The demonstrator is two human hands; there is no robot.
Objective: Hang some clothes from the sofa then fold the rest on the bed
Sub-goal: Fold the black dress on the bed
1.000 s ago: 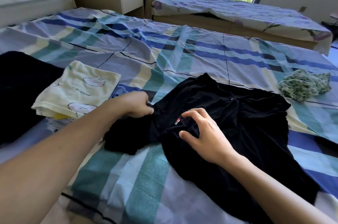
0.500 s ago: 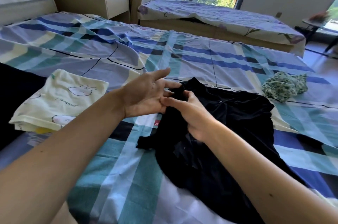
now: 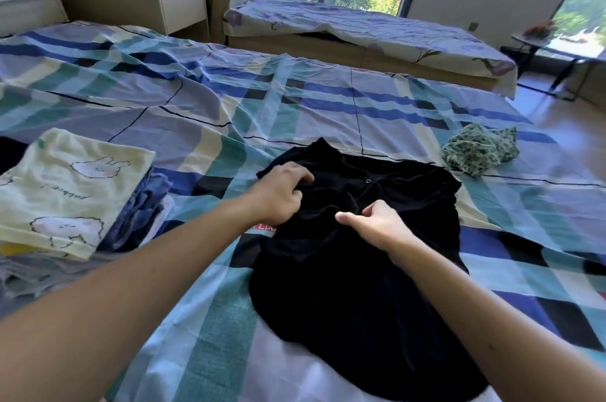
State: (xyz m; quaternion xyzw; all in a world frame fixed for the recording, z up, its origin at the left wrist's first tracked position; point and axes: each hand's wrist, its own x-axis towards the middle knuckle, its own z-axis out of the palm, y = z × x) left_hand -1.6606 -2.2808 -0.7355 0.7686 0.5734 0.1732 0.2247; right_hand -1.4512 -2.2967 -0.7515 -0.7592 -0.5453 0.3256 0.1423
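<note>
Black velvety cloth, count one: black garment [image 3: 354, 254], spread flat on the bed [image 3: 295, 100], collar end away from the camera, hem end toward it. One small metal ring [image 3: 368, 181] sits near the collar. One red label [image 3: 262, 228] shows at the garment's left edge, beside the left wrist.

Hands, count two, both on the garment's upper part and near each other but apart. Left hand [image 3: 278, 195]: fingers curled into the fabric at the left shoulder area. Right hand [image 3: 377, 228]: thumb and fingers pinch a ridge of fabric just below the ring.

Other cloth: one cream rabbit-print cloth [image 3: 72, 185], folded square, on top of one stack of blue folded items [image 3: 144, 205] to the left; one green-print garment [image 3: 478, 152], crumpled in a lump, to the right. Neither touches the black garment.

Edges: a band of plaid sheet lies between the black garment and each neighbour; a wider wrinkled stretch runs to the bed's far edge. Sheet is thin woven cotton, loosely creased.
</note>
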